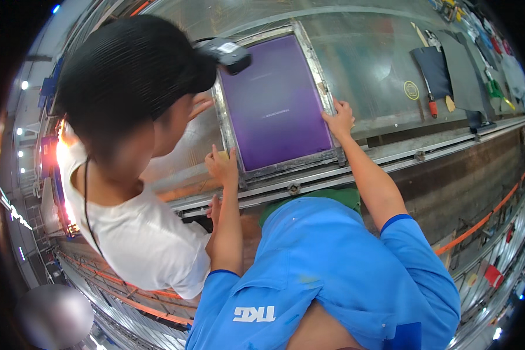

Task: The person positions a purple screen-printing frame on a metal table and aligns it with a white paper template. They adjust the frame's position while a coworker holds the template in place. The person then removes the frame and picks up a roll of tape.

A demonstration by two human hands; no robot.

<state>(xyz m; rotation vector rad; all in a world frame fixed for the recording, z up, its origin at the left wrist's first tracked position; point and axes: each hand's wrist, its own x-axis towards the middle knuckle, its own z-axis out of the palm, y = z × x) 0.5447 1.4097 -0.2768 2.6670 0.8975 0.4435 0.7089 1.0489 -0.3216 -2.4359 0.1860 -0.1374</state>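
Worktable, long. Right hand: we curled its fingers over the purple-panelled frame, at its four o'clock. Left hand: fingers partly spread at seven, grip unclear; opposite sides, presumably for steadiness. Frame: rested at our twelve. Dark sheets: lay at two.

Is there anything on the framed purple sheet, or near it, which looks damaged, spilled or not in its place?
The frame around the purple sheet has blotchy, stained-looking bars, unlike the smoother purple; possibly only wear. No spill stands out.
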